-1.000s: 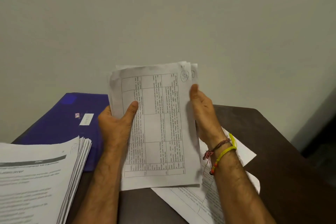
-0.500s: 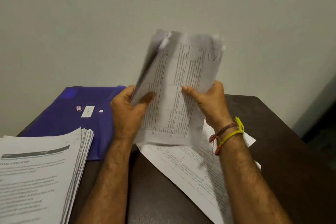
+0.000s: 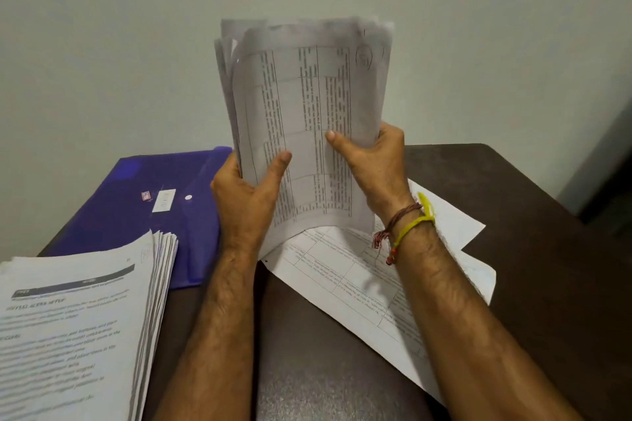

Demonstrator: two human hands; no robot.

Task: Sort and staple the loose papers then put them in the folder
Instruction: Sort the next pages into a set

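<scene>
Head view, both hands [image 3: 246, 195] [image 3: 372, 161] gripping upright paper sheaf [image 3: 307, 120], blue folder [image 3: 136, 208] behind

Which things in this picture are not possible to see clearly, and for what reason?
- Text on the held sheets, head view: blurred.
- Fingers of the left hand and the right hand: behind the sheets.
- Thick paper stack: cut by the left and bottom edges.
- Purple folder label: too small.
- No stapler in view.
</scene>
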